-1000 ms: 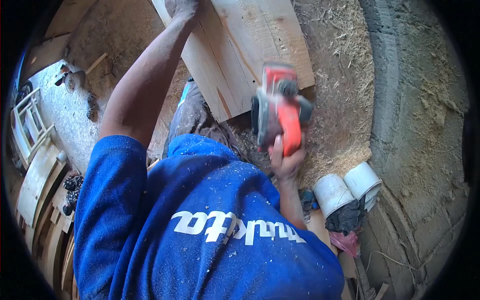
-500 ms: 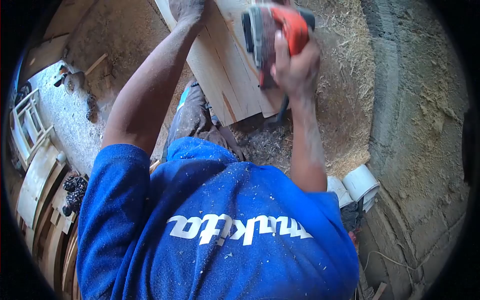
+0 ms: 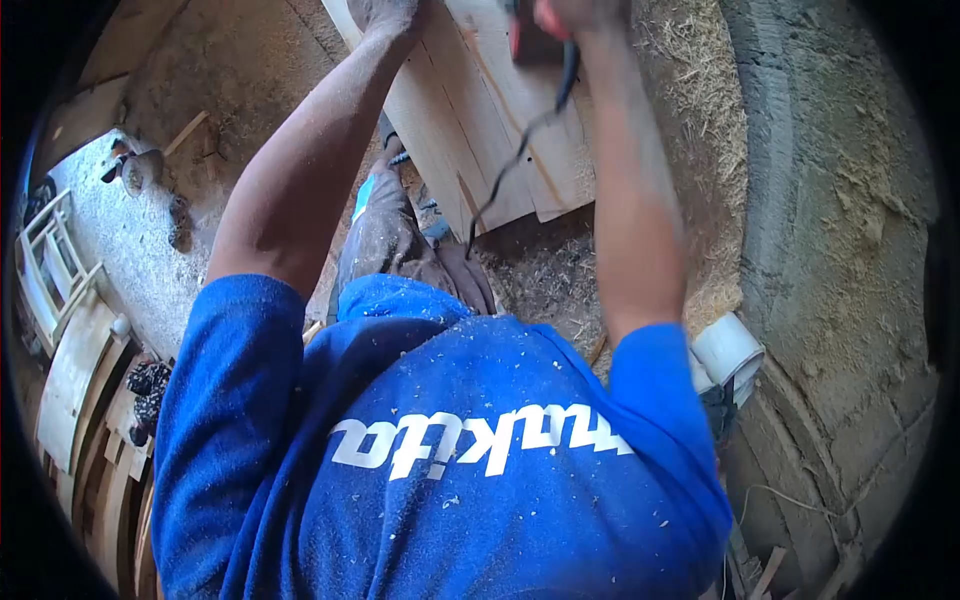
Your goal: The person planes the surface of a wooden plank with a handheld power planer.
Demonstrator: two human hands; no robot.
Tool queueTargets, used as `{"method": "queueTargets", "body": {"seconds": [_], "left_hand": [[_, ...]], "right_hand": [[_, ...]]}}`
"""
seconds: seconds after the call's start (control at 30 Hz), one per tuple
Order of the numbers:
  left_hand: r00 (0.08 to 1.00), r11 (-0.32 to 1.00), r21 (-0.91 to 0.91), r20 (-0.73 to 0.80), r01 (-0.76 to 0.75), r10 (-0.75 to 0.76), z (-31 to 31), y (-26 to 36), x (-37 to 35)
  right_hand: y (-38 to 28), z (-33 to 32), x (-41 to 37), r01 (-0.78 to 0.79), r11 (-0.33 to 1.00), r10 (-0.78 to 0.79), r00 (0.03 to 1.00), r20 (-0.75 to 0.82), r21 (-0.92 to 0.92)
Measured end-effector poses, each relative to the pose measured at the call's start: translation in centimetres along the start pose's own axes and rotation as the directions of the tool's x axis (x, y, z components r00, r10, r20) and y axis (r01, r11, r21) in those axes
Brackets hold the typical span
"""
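My right hand (image 3: 597,14) is closed around the handle of a red and black corded power tool (image 3: 533,38). Most of the tool is cut off by the top of the view. It is over the right part of a pale wooden panel (image 3: 440,120) made of several boards. Its black cord (image 3: 515,158) hangs down across the boards. My left hand (image 3: 392,14) is at the panel's left side near the top edge; its fingers are cut off, so its grip cannot be seen.
Wood shavings (image 3: 700,110) cover the ground at right, beside a concrete strip (image 3: 800,200). A white bucket-like container (image 3: 727,350) stands by my right elbow. Stacked curved boards (image 3: 75,390) and a wooden frame (image 3: 60,260) lie at left. A circular-saw-like tool (image 3: 130,165) rests on the floor.
My right hand has pushed the power tool forward along the panel, partly out of view. The cord now lies across the boards. My left hand stays about where it was.
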State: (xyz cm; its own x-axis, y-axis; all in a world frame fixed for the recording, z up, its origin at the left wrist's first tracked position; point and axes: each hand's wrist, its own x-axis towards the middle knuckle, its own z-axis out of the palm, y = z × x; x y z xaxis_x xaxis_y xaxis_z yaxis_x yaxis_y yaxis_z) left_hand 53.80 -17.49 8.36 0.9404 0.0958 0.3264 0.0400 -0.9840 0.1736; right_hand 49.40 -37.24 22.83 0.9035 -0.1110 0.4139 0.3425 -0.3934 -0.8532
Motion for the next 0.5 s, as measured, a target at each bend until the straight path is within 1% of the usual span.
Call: {"method": "queueTargets", "body": {"seconds": [0.07,0.1,0.13,0.17,0.2,0.27,0.3,0.33,0.37,0.4,0.47,0.5], "left_hand": [[1.0,1.0,-0.007,-0.002,0.003,-0.003,0.8,-0.7,0.1],[1.0,1.0,0.013,-0.031,-0.006,0.007,1.6,-0.9,0.3],[0.998,0.999,0.034,-0.06,-0.016,0.018,2.3,-1.2,0.2],[0.998,0.999,0.037,-0.058,-0.021,0.023,1.5,-0.9,0.1],[0.999,1.0,0.026,-0.036,-0.007,0.008,1.2,-0.7,0.2],[1.0,1.0,0.014,-0.019,0.005,-0.005,0.1,0.0,0.1],[1.0,0.999,0.047,-0.02,-0.004,0.005,0.0,0.0,0.0],[1.0,0.997,0.08,-0.021,-0.012,0.013,0.0,-0.1,-0.1],[1.0,0.996,0.084,-0.023,-0.013,0.015,0.6,-0.4,0.2],[0.999,0.998,0.063,-0.049,-0.016,0.019,1.4,-0.8,0.3],[0.997,0.999,0.042,-0.071,-0.02,0.023,1.7,-0.9,0.1],[0.999,0.998,0.056,-0.048,-0.017,0.02,0.8,-0.5,-0.1]], "right_hand": [[-1.9,-4.7,-11.6,-0.125,0.975,0.139,0.988,0.069,-0.185],[-3.5,-5.9,-16.1,-0.125,0.975,0.139,0.988,0.067,-0.182],[-5.3,-7.1,-20.1,-0.213,0.95,0.226,0.974,0.031,-0.226],[-7.5,-8.4,-23.8,-0.303,0.915,0.312,0.95,-0.009,-0.266],[-10.5,-9.7,-27.3,-0.559,0.816,0.57,0.821,0.039,-0.145],[-12.4,-11.3,-33.3,-0.626,0.728,0.651,0.759,-0.004,-0.278],[-13.3,-11.4,-33.9,-0.628,0.728,0.652,0.758,-0.006,-0.275],[-14.0,-11.1,-34.3,-0.678,0.695,0.694,0.719,-0.024,-0.239],[-14.1,-10.8,-34.3,-0.724,0.659,0.734,0.679,-0.039,-0.201],[-14.0,-10.2,-32.9,-0.727,0.657,0.736,0.676,-0.038,-0.198],[-12.3,-9.0,-28.5,-0.575,0.768,0.602,0.798,0.013,-0.282],[-11.4,-8.2,-26.5,-0.574,0.783,0.594,0.804,0.015,-0.238]]}}
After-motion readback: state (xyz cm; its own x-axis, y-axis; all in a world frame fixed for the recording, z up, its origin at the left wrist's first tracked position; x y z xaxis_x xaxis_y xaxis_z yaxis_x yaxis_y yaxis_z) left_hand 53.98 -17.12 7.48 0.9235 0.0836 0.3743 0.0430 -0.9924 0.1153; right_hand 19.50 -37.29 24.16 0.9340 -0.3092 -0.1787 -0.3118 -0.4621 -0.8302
